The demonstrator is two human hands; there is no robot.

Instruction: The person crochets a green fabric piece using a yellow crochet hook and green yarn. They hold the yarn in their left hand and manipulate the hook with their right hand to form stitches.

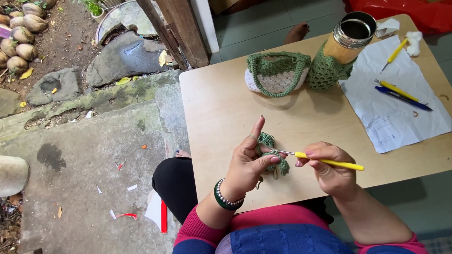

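Her left hand (247, 162) pinches the green crochet (273, 157), forefinger raised to tension yarn; her right hand (329, 171) grips the yellow hook (329, 162) pencil-style to work stitches.

Crocheted bag (277, 74), flask (347, 38), paper (391, 94), pens (402, 94) on table (221, 108).

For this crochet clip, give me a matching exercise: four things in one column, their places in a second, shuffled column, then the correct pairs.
Things:
1. yellow-handled crochet hook
2. green crochet piece
3. blue pen
4. steel flask

Places:
A. standing in a green crocheted sleeve
B. held in the right hand
C. lying on the white paper
D. pinched in the left hand

Pairs: 1-B, 2-D, 3-C, 4-A
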